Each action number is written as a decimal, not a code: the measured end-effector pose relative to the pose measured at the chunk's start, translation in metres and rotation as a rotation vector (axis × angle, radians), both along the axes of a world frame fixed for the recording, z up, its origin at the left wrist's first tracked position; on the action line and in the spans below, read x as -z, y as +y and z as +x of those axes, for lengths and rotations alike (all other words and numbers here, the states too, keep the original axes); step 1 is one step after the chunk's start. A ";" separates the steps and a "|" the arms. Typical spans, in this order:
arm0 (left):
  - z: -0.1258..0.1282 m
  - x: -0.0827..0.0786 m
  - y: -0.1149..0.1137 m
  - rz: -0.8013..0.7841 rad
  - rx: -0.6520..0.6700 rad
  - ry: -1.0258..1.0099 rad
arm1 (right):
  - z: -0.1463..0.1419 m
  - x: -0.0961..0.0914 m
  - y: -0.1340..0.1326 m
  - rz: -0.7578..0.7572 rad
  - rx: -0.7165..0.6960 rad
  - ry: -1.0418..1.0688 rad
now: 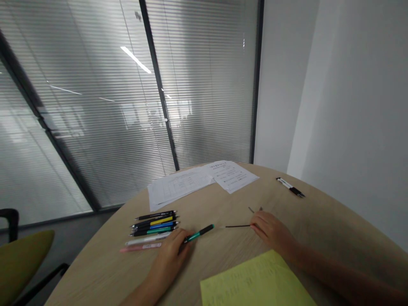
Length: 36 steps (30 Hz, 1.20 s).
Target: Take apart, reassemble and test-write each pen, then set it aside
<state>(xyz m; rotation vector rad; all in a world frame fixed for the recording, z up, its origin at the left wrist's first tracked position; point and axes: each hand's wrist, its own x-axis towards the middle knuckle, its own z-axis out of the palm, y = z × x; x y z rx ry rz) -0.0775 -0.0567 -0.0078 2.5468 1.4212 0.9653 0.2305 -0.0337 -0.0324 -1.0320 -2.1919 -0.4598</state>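
My left hand (172, 251) rests on the wooden table (95, 272) with its fingers closed round a green and black pen barrel (200, 233), whose tip points right. My right hand (270, 231) lies on the table and pinches the end of a thin black ink refill (237, 226), which lies flat between the two hands. Just left of my left hand is a row of several pens (154, 225) in black, yellow, blue and green, with two pale pink ones (142, 244) nearest me. A small metal spring or clip (255, 209) lies just beyond my right hand.
White printed sheets (197, 180) lie at the table's far edge. A black and white pen (290, 187) lies at the far right. A yellow sheet (255, 282) sits near me. A chair with an olive seat (22, 259) stands at the left. Blinds and a white wall stand behind.
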 end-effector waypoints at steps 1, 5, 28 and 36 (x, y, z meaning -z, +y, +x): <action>0.000 0.000 -0.001 0.003 0.006 0.001 | -0.001 -0.001 -0.002 0.015 -0.007 0.005; 0.001 0.002 -0.003 0.010 0.032 0.019 | -0.003 -0.002 -0.005 0.030 -0.019 0.037; 0.023 -0.004 -0.028 0.135 0.252 0.192 | -0.029 -0.019 -0.043 -0.072 -0.233 0.106; 0.023 -0.006 -0.028 -0.211 0.112 -0.054 | -0.008 -0.008 -0.021 -0.111 -0.071 0.238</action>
